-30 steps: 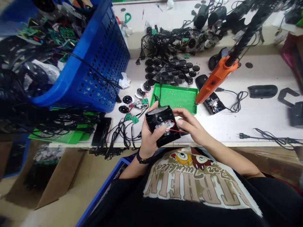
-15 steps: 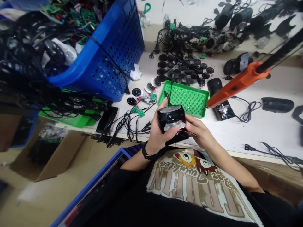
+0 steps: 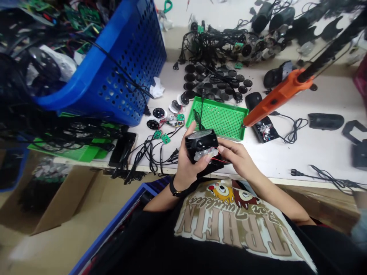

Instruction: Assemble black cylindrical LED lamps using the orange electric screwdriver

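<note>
My left hand (image 3: 186, 166) is wrapped round a black plastic device housing (image 3: 201, 142), its thumb pressed on a translucent piece (image 3: 203, 153) at the near side. Thin red wires (image 3: 219, 160) come out beside that piece. My right hand (image 3: 239, 157) is closed at the housing's right side, with thumb and forefinger pinched at the wires; whether it also grips the housing is hidden. Just beyond the housing lies a green perforated tray (image 3: 219, 116) with small bits in it. A black cable (image 3: 199, 119) runs over the tray's left end.
An orange electric screwdriver (image 3: 272, 101) hangs over the tray's right end. To the left stands a blue basket (image 3: 129, 76) heaped with cables and circuit boards. Black discs (image 3: 212, 80), an opened housing (image 3: 265, 130) with a cable, and a plug cord (image 3: 315, 175) lie on the table.
The whole view has shifted, so table things sit further left. Both hands stay on the housing; the right fingers have moved slightly at the red wires, which now bow out more.
</note>
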`<state>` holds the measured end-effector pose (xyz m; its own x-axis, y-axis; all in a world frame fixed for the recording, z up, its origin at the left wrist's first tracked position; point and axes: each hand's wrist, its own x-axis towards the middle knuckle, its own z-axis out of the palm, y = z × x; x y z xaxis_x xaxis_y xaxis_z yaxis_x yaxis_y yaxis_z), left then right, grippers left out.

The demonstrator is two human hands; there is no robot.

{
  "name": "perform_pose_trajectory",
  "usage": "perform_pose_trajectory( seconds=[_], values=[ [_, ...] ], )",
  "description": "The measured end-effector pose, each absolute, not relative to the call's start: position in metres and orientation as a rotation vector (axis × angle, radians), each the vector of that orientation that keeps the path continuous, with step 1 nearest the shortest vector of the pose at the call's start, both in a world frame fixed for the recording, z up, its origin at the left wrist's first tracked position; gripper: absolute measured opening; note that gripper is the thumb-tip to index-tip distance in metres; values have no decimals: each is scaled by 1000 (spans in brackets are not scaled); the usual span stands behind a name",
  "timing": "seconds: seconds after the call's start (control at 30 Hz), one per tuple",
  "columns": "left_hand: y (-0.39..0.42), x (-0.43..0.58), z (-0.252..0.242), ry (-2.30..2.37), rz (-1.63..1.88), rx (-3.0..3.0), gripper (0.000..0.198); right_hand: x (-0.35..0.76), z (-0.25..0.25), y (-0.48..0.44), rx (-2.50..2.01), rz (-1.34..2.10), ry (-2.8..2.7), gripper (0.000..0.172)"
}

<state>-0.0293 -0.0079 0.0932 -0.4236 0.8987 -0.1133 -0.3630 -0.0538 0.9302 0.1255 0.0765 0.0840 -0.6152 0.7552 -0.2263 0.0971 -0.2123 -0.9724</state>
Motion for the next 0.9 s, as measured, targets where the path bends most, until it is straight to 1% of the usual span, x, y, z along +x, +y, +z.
perform_pose_trajectory(
  seconds=[0.13,0.23,0.33,0.43,0.6,0.77,0.9],
  values=[
    [-9,-28,95,1291,1657,795,85,124,91,83,-935,1909,-1665,44],
    [-9,-27,98,1343,1654,858,88,122,96,84,-919,1849,-1732,41],
    [-8,-26,99,1350,1675,810,83,122,98,84,-976,1829,-1740,41],
    [-6,-25,96,1306,1689,684,76,124,98,86,-1038,1905,-1639,46],
    [-5,-26,89,1329,1686,597,77,127,96,85,-973,1916,-1594,45],
    [-4,-27,81,1374,1668,687,79,125,91,79,-921,1950,-1579,61],
    [-6,-28,76,1400,1674,743,78,123,92,74,-938,1884,-1580,52]
  ],
)
